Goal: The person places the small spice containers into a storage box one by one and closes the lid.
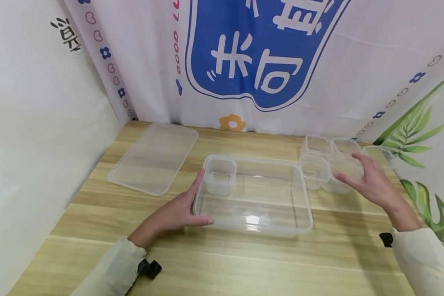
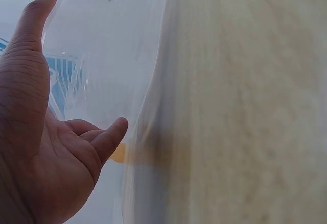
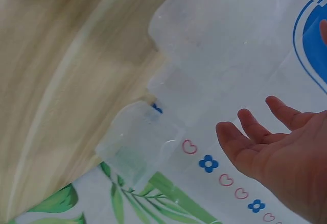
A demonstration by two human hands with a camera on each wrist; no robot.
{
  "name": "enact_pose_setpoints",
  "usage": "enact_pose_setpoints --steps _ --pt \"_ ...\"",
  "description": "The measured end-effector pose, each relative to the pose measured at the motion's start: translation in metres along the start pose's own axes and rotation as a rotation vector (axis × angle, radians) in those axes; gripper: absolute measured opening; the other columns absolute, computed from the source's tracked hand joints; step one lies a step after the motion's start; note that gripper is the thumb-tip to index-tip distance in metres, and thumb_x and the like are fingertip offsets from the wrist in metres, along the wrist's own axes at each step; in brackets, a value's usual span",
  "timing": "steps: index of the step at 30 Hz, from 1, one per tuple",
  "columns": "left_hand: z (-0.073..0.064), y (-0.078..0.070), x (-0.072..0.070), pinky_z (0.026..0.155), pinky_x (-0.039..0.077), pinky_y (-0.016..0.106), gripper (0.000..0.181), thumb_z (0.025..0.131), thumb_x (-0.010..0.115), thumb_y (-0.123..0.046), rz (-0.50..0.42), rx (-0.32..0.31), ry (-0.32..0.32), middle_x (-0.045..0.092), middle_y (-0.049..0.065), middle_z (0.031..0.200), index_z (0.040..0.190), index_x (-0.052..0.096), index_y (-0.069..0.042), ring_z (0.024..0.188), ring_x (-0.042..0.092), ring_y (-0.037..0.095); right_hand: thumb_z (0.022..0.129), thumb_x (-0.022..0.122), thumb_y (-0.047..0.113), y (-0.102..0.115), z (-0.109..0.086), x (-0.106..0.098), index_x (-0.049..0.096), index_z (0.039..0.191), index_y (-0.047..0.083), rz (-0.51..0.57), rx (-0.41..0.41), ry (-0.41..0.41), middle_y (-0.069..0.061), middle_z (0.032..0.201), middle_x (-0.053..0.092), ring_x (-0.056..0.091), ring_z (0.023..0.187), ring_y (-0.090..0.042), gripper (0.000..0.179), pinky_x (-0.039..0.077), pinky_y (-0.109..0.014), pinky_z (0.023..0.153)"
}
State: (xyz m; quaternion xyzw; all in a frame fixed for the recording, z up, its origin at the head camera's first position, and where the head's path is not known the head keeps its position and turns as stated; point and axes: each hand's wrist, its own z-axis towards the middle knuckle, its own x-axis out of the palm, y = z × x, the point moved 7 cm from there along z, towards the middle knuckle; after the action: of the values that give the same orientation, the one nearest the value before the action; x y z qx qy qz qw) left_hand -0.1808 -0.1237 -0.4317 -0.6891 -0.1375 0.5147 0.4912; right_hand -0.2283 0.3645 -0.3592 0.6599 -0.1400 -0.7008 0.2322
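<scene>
A large clear plastic container (image 1: 251, 229) stands open on the table. Inside its far left corner sits a small clear cup (image 1: 220, 181). My left hand (image 1: 175, 211) rests against the container's left end, thumb at the near rim and fingers fairly straight along the side; the left wrist view shows the thumb and fingers spread beside the clear wall. Several more small clear cups (image 1: 314, 172) stand grouped to the right of the container. Over the right part of this group hovers my right hand (image 1: 377, 185), fingers spread and holding nothing.
A flat clear lid (image 1: 155, 158) lies at the back left of the wooden table (image 1: 207, 267). Behind the table hangs a printed curtain (image 1: 151, 61), close to the back cups. A leaf-patterned sheet (image 1: 436, 164) borders the right side.
</scene>
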Motion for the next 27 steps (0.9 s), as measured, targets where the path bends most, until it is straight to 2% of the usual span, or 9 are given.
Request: enact_pose_setpoints --steps 4,11,22,27 --pt "0.002 -0.001 0.001 0.103 0.043 0.056 0.133 0.081 0.088 -0.047 0.004 0.004 0.000 0.025 0.022 0.164 0.165 -0.015 -0.028 0.133 0.048 0.036 0.095 0.074 0.041 -0.014 -0.002 0.001 0.016 0.156 -0.016 0.000 0.025 0.021 -0.048 0.150 0.021 0.019 0.137 -0.064 0.101 0.023 -0.077 0.102" --pt "0.001 -0.001 0.001 0.102 0.043 0.057 0.133 0.081 0.087 -0.051 0.016 0.001 0.000 0.028 0.023 0.163 0.164 -0.015 -0.029 0.132 0.049 0.037 0.094 0.075 0.043 -0.028 0.000 0.011 0.002 0.159 -0.012 0.014 0.056 0.128 -0.048 0.154 0.011 0.013 0.139 -0.066 0.112 0.022 -0.079 0.101" --pt "0.000 0.000 -0.001 0.102 0.044 0.056 0.134 0.080 0.087 -0.052 0.019 -0.004 0.000 0.031 0.021 0.161 0.164 -0.015 -0.031 0.131 0.050 0.036 0.096 0.072 0.044 -0.035 0.001 0.019 -0.004 0.158 -0.013 0.064 0.093 0.170 -0.048 0.155 0.005 0.011 0.140 -0.067 0.114 0.021 -0.079 0.102" --pt "-0.001 -0.001 -0.001 0.101 0.045 0.056 0.134 0.080 0.087 -0.052 0.013 -0.002 0.000 0.034 0.022 0.160 0.164 -0.014 -0.030 0.129 0.051 0.036 0.097 0.071 0.044 -0.038 0.001 0.023 -0.006 0.158 -0.011 0.090 0.107 0.183 -0.048 0.155 0.007 0.010 0.140 -0.066 0.113 0.021 -0.079 0.102"
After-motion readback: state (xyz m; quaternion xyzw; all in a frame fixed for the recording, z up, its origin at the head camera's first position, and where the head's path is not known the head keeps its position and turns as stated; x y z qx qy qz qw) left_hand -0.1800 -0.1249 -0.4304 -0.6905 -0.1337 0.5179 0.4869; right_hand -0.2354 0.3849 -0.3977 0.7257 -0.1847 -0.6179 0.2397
